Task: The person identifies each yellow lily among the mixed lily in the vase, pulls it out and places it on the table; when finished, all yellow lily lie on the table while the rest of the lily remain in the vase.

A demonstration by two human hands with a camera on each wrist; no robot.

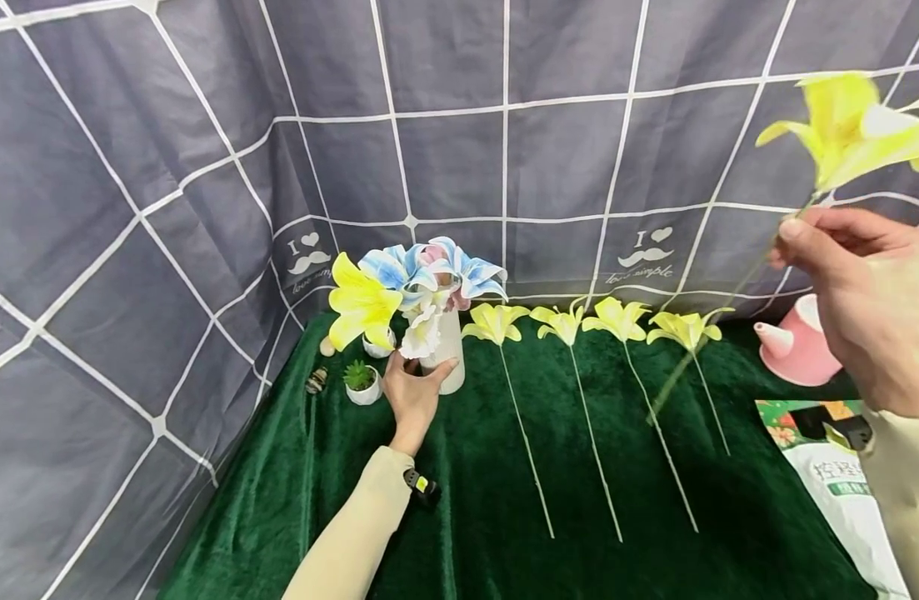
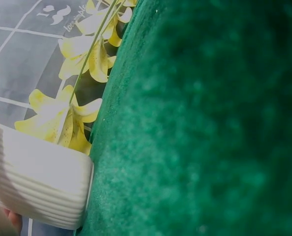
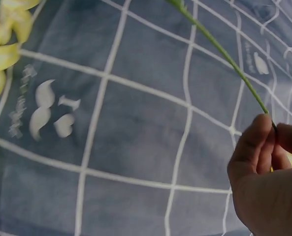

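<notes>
My left hand (image 1: 414, 400) grips the white ribbed vase (image 1: 452, 358), which stands upright on green cloth. In the left wrist view the vase (image 2: 42, 177) lies across the lower left, with parts of the fingers at its side. From its mouth rise a yellow lily (image 1: 363, 302), blue-and-white lilies (image 1: 474, 271), a white ruffled flower (image 1: 422, 329) and some pink blooms. High at the right, my right hand (image 1: 871, 292) pinches the stem of another yellow lily (image 1: 841, 133) between thumb and fingers. That green stem (image 3: 229, 61) slants down, apart from the vase.
Several yellow lilies (image 1: 496, 323) lie in a row on the green cloth (image 1: 474, 533). A pink watering can (image 1: 800, 346) and a white printed bag (image 1: 841, 492) are at the right. Left of the vase sit a small potted succulent (image 1: 363, 385) and a striped ornament (image 1: 317, 381). Grey checked curtain (image 1: 564, 158) hangs behind.
</notes>
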